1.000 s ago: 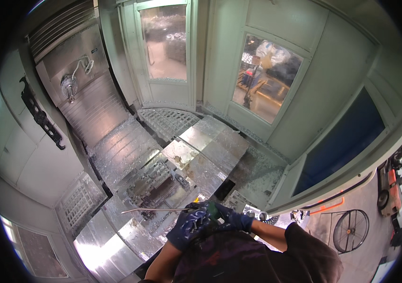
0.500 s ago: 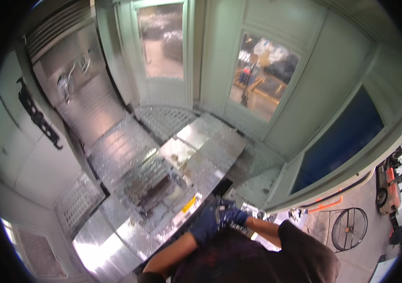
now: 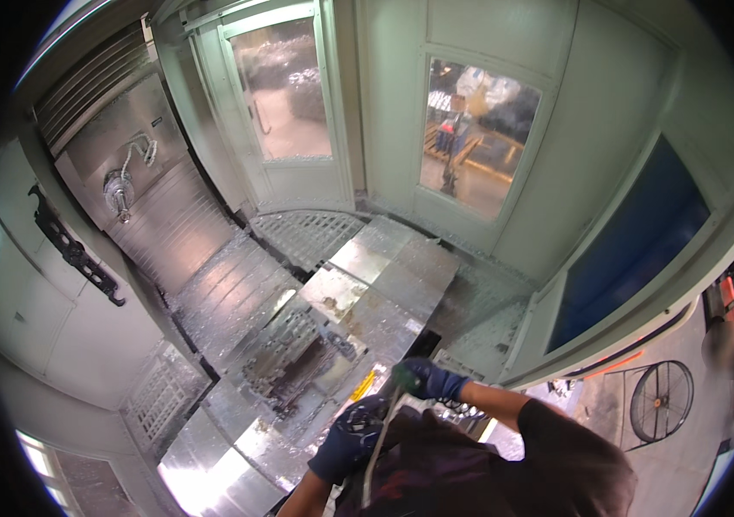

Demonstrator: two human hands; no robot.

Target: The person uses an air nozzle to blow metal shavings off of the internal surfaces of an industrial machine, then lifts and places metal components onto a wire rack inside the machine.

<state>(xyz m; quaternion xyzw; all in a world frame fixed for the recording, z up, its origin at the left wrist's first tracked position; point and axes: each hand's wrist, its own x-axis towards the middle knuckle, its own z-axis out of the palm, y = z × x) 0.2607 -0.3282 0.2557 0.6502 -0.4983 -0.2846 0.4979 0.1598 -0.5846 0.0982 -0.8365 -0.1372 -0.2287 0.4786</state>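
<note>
Both of my hands wear dark blue gloves and are close in front of my body, at the near edge of the metal machine table [image 3: 220, 474]. My right hand [image 3: 436, 383] is closed at the top of a thin pale cord [image 3: 377, 457], which runs down past my left hand to my dark shirt. A greenish patch shows at the right fingertips; I cannot tell what it is. My left hand [image 3: 350, 439] lies lower, left of the cord, with its fingers curled. Whatever it may hold is hidden. A yellow label strip [image 3: 363, 385] on the table edge is just beyond it.
A dark, chip-covered metal fixture [image 3: 298, 362] sits on the table. Pale machine walls with windows surround it, and a door with a blue pane [image 3: 634, 250] is at right. A spindle-like metal part [image 3: 119, 191] is at far left. A spoked wheel [image 3: 662, 401] stands outside.
My hands were together and have parted: the left has moved left and nearer my body, the right slightly up. The pale cord now shows between them. The whole view has shifted a little.
</note>
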